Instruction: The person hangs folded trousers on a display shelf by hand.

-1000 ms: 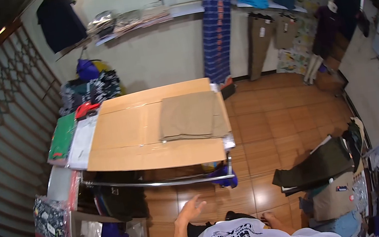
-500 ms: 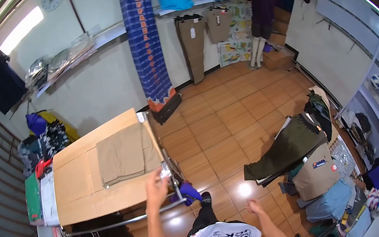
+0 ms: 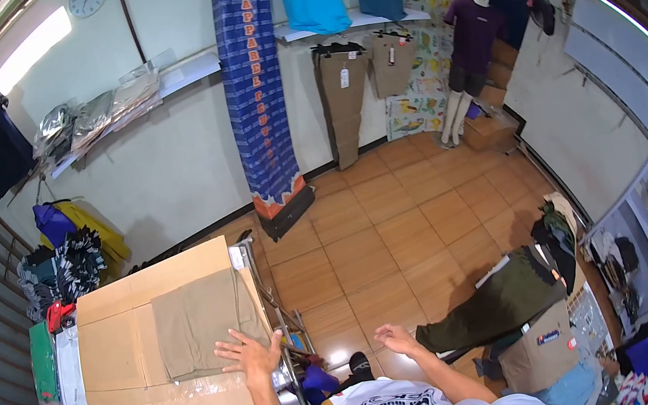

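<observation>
Khaki garment (image 3: pixel 194 316), eight o'clock: I advise flat palm pressure; left hand (image 3: pixel 253 358) fingers spread, right hand (image 3: pixel 397 338) empty, half-curled.

One head-worn camera looks forward — and down.

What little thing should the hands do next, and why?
Maybe bring the right hand over to the folded tan cloth. The left hand is already spread at its near edge, above the cardboard, while the right one seems empty, out over the floor.
</observation>
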